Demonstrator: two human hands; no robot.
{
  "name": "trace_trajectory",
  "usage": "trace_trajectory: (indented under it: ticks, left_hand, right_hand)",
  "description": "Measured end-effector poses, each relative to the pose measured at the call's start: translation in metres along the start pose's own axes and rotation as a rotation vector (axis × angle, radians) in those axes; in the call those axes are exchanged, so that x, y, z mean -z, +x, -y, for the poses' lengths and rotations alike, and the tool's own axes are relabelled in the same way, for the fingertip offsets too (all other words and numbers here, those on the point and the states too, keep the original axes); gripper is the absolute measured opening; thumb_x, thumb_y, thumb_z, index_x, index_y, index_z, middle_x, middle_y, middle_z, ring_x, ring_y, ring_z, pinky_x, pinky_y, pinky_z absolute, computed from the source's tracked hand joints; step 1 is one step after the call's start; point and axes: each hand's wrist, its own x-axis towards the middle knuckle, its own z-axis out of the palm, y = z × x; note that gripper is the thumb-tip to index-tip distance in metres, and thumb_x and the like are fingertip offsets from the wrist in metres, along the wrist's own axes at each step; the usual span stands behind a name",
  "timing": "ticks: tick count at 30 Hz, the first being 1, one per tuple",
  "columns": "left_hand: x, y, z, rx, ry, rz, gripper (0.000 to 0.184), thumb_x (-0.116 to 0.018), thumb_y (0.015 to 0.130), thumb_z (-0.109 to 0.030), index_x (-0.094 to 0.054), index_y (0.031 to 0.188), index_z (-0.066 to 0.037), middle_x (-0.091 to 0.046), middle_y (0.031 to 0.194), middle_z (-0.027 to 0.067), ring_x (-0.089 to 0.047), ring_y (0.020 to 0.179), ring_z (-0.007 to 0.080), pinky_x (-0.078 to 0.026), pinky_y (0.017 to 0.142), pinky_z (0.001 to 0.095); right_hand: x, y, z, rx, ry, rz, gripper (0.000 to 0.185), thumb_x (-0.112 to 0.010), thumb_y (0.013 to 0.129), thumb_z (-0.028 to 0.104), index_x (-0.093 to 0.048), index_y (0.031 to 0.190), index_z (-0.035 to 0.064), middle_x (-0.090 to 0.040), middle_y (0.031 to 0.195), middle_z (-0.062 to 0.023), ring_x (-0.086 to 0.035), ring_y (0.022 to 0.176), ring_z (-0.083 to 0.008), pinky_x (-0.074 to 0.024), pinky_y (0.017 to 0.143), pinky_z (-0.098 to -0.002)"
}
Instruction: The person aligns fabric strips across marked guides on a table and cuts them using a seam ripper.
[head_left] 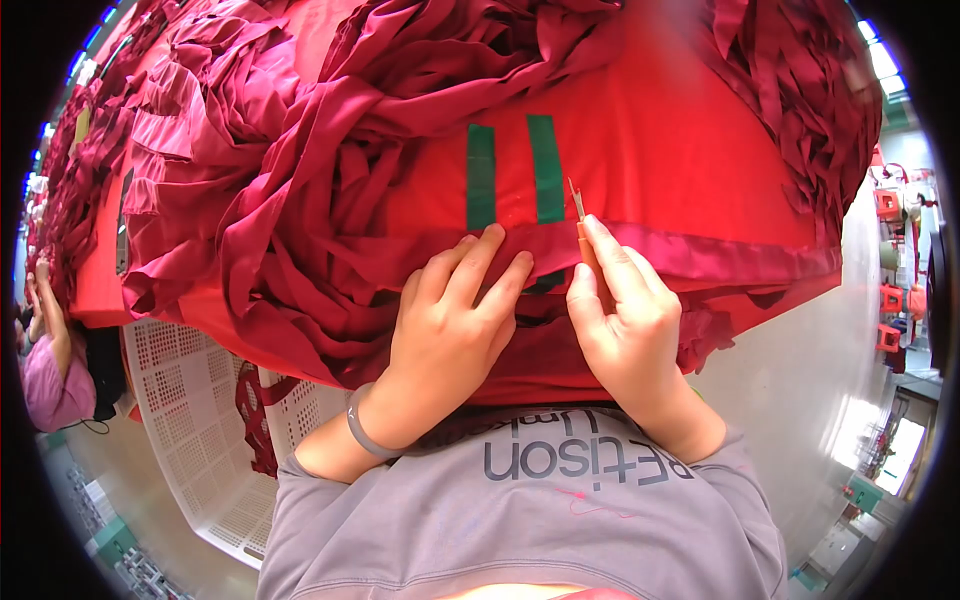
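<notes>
In my right hand [632, 312] is a seam ripper [584, 232] with an orange handle, its forked metal tip pointing up and away from me. A dark red fabric strip [690, 252] runs across the red-covered table [650, 120] in front of me, passing under both hands. My left hand [455, 300] lies on this strip with its fingers apart, fingertips touching the cloth. Just beyond the fingers, two strips of green tape [481, 178] are stuck on the red cover. Part of another green patch shows below the strip, between my hands.
Heaps of dark red strips [290, 150] cover the table's left and far right. A white perforated basket [180, 420] stands below at the left, with red strips hanging in it. Another person in pink [58, 375] is at the far left. Red stools [888, 300] stand at the right.
</notes>
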Motion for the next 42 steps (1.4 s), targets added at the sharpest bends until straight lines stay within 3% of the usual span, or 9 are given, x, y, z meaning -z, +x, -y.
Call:
trace_trajectory:
  ticks: [8,11,14,23,33,38,39,40,42]
  left_hand:
    - [-0.003,-0.002,0.001,0.0,-0.028,-0.017,0.048,-0.066,0.069,-0.011,-0.06,0.116,-0.013,-0.051,0.128,0.0095,-0.052,0.106,0.0244,-0.045,0.084,0.036]
    - [0.002,0.0,-0.001,0.042,-0.085,0.036,0.045,-0.066,0.073,-0.011,-0.062,0.118,-0.014,-0.052,0.129,0.0105,-0.053,0.107,0.0282,-0.045,0.089,0.0395]
    - [0.002,-0.001,0.0,0.031,-0.091,0.037,0.045,-0.066,0.073,-0.01,-0.062,0.117,-0.014,-0.052,0.129,0.0108,-0.053,0.107,0.0283,-0.044,0.089,0.0392]
    - [-0.006,-0.004,0.003,-0.004,-0.092,-0.046,0.045,-0.067,0.068,-0.009,-0.062,0.113,-0.01,-0.053,0.127,0.0103,-0.053,0.106,0.0247,-0.043,0.086,0.0369]
    - [-0.007,0.01,0.006,0.081,-0.283,-0.218,0.037,-0.065,0.078,-0.008,-0.056,0.113,0.0,-0.063,0.103,0.0126,-0.058,0.087,0.0271,-0.048,0.073,0.0374]
    - [-0.004,0.026,-0.002,0.128,-0.264,-0.171,0.024,-0.067,0.078,-0.011,-0.062,0.101,-0.006,-0.062,0.085,0.0057,-0.055,0.076,0.0248,-0.044,0.071,0.0372]
    - [-0.003,0.026,-0.003,0.122,-0.264,-0.17,0.024,-0.067,0.078,-0.011,-0.062,0.101,-0.006,-0.062,0.085,0.0057,-0.055,0.076,0.0248,-0.044,0.071,0.0372]
    - [-0.001,0.025,-0.002,0.132,-0.264,-0.156,0.018,-0.067,0.077,-0.011,-0.063,0.094,-0.008,-0.061,0.081,0.0039,-0.055,0.075,0.0241,-0.043,0.07,0.0368]
    - [0.003,0.023,0.0,0.166,-0.258,-0.164,0.008,-0.068,0.075,-0.01,-0.064,0.081,-0.011,-0.059,0.076,0.0014,-0.055,0.073,0.0226,-0.041,0.067,0.0362]
  right_hand:
    - [0.011,-0.007,0.013,0.004,-0.07,0.325,0.033,-0.061,0.077,-0.001,-0.061,0.11,-0.0061,-0.06,0.074,-0.0147,-0.061,0.059,-0.0269,-0.0489,0.053,-0.0334]
    - [-0.001,0.0,0.002,0.124,-0.007,0.019,0.038,-0.061,0.078,0.001,-0.058,0.115,-0.0051,-0.059,0.076,-0.0125,-0.06,0.057,-0.0259,-0.0498,0.052,-0.0341]
    - [0.014,0.014,0.011,0.004,0.084,0.058,0.039,-0.049,0.085,-0.006,-0.051,0.124,-0.0063,-0.062,0.101,-0.0185,-0.065,0.088,-0.0232,-0.0518,0.078,-0.0307]
    - [-0.016,0.039,-0.004,0.012,-0.152,0.327,0.01,-0.06,0.075,0.005,-0.06,0.085,0.0021,-0.059,0.08,-0.0119,-0.059,0.068,-0.0308,-0.0476,0.058,-0.0359]
    - [-0.012,0.034,-0.012,-0.031,0.272,0.294,0.005,-0.057,0.082,-0.002,-0.056,0.087,-0.0042,-0.054,0.077,-0.0131,-0.056,0.067,-0.0228,-0.0454,0.062,-0.0297]
    - [0.002,0.029,-0.001,-0.155,0.375,0.338,0.006,-0.053,0.086,0.001,-0.054,0.091,-0.0027,-0.057,0.081,-0.0171,-0.058,0.071,-0.0339,-0.0461,0.061,-0.0378]
    - [0.0,0.025,-0.004,-0.096,0.403,0.295,0.003,-0.051,0.089,0.002,-0.052,0.09,-0.0007,-0.054,0.077,-0.0102,-0.056,0.064,-0.0219,-0.0429,0.058,-0.0313]
    - [0.004,0.024,-0.005,-0.099,0.403,0.288,0.003,-0.051,0.089,0.002,-0.052,0.09,-0.0007,-0.054,0.077,-0.0102,-0.056,0.064,-0.0219,-0.0429,0.058,-0.0313]
    - [0.018,0.022,-0.008,-0.368,0.896,0.467,0.005,-0.05,0.092,0.003,-0.05,0.087,0.0024,-0.047,0.076,0.0005,-0.043,0.063,-0.0071,-0.0361,0.057,-0.0227]
